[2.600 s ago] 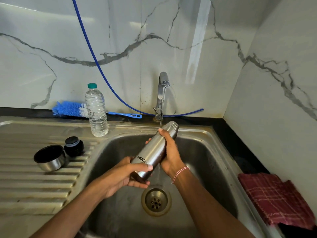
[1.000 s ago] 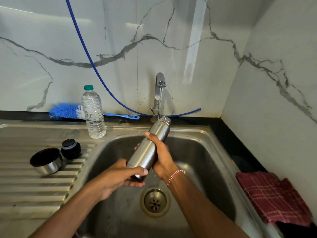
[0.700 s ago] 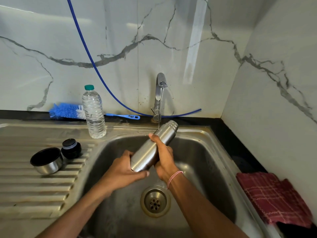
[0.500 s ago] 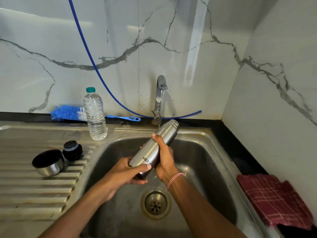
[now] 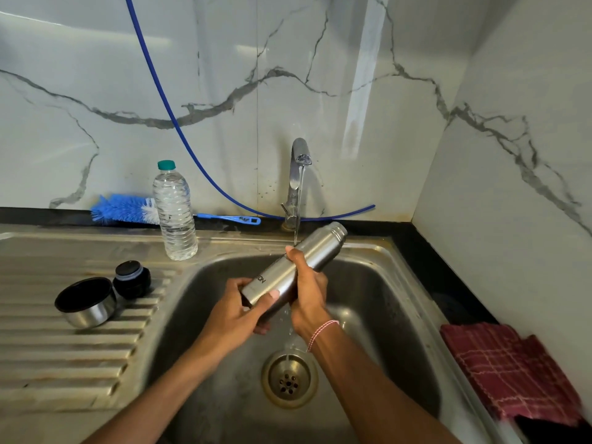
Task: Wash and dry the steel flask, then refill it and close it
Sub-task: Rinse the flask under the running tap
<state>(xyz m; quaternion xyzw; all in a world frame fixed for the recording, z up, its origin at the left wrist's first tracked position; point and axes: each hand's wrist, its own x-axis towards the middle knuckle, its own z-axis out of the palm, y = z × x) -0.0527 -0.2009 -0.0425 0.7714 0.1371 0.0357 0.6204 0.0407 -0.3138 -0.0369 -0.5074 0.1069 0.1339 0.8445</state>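
Behind the curled fingers of the left hand (image 5: 238, 310), the bottom end of the flask (image 5: 322, 246) is hidden and its lettering is partly covered. That hand grips the lower end, thumb pressed on top. The right hand (image 5: 309, 296) wraps the middle, thumb lying along the upper side, its other fingers out of sight behind the metal. The flask slants up beyond that thumb, over the sink (image 5: 368, 283); the stream from the tap (image 5: 296, 174) lands just past the thumb tip.

Domestic kitchen: steel sink (image 5: 397, 283) with ribbed drainboard (image 5: 64, 354), tap (image 5: 296, 181), marble-patterned wall (image 5: 224, 75), bottle brush (image 5: 125, 209).
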